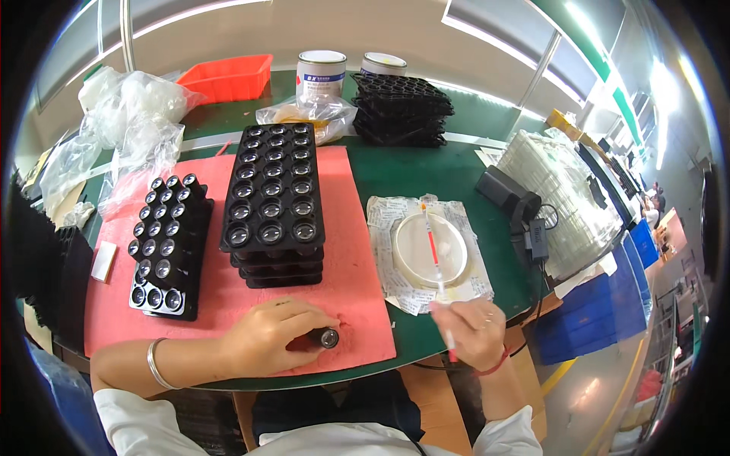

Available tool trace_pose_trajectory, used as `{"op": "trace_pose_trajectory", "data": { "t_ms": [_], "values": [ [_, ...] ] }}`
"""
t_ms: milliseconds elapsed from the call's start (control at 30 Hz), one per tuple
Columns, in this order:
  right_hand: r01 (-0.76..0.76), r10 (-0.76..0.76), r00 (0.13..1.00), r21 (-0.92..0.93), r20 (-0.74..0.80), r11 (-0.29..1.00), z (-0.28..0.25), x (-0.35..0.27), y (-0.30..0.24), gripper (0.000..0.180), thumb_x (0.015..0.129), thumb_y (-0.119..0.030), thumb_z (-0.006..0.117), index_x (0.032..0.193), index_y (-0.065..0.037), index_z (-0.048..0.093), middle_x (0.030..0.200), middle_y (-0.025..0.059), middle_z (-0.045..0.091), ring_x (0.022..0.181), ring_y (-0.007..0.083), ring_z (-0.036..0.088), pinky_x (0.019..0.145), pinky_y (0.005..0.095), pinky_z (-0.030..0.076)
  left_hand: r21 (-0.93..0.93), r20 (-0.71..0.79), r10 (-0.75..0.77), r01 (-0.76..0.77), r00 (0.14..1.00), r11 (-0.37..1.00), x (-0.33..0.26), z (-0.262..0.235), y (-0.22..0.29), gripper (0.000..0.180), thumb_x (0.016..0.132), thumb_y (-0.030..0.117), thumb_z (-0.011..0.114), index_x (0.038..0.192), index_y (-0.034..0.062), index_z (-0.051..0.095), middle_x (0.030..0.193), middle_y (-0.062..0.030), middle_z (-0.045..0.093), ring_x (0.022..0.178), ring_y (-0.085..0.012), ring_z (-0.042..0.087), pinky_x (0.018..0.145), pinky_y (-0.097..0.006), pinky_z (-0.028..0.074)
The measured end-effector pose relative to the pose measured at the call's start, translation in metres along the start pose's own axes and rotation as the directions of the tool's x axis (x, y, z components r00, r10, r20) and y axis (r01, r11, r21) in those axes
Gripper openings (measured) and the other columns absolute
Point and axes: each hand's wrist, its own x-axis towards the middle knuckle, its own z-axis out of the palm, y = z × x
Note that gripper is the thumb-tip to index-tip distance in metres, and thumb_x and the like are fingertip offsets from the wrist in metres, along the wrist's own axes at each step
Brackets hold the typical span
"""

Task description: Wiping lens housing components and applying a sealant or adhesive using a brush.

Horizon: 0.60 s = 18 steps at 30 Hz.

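My left hand [277, 334] rests on the pink mat [350, 228], closed around a small black lens barrel [328, 337] whose glass end faces up. Over to the right, my right hand [473, 328] is closed on a thin red-and-white stick [433, 247]. The stick reaches across a round white dish [401, 242]; whether it touches the dish I cannot tell. Under the dish lies printed paper [388, 285]. Beyond my left hand stands a stack of black trays [277, 258] filled with lens barrels. Further left, a smaller black tray [190, 292] holds several taller barrels.
At the back are clear plastic bags [141, 106], a red bin [228, 80], two cans, one a white can [321, 76], and stacked black trays [399, 106]. A black device [506, 194] with a cable sits at right, beside a plastic-wrapped stack [559, 197] and a blue crate [593, 311].
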Motion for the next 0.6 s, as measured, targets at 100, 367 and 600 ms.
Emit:
{"op": "trace_pose_trajectory", "data": {
  "t_ms": [100,367,600],
  "values": [
    [-0.103,0.106,0.962,0.026,-0.25,0.994,-0.014,-0.003,0.003,0.019,0.074,-0.005,0.068,0.093,-0.001,0.065,0.076,0.0064,0.062,0.061,0.0198,0.058,0.054,0.0303,0.046,-0.085,0.018,-0.109,0.11,0.994,0.99,0.0,-0.002,0.001,0.041,0.068,0.007,0.072,0.107,0.0071,0.06,0.093,-0.0085,0.064,0.085,-0.0266,0.062,0.076,-0.037,0.05],
    [-0.307,0.321,0.84,0.106,-0.437,0.946,-0.039,-0.018,-0.005,0.021,0.09,-0.022,0.053,0.088,-0.001,0.056,0.068,0.0097,0.062,0.057,0.0214,0.058,0.054,0.0288,0.045,-0.297,0.103,-0.33,0.346,0.938,0.89,0.004,-0.006,0.005,0.033,0.071,0.008,0.072,0.102,0.0051,0.062,0.094,-0.0081,0.065,0.083,-0.0237,0.063,0.074,-0.034,0.05],
    [-0.293,0.303,0.869,0.087,-0.392,0.952,-0.038,-0.012,-0.011,0.019,0.091,-0.02,0.051,0.088,-0.002,0.056,0.071,0.0099,0.061,0.058,0.0218,0.056,0.055,0.0302,0.044,-0.289,0.054,-0.285,0.288,0.957,0.913,0.006,-0.011,0.006,0.029,0.071,0.01,0.072,0.098,0.0043,0.063,0.092,-0.0078,0.063,0.08,-0.0212,0.062,0.073,-0.031,0.051]
  ]
}}
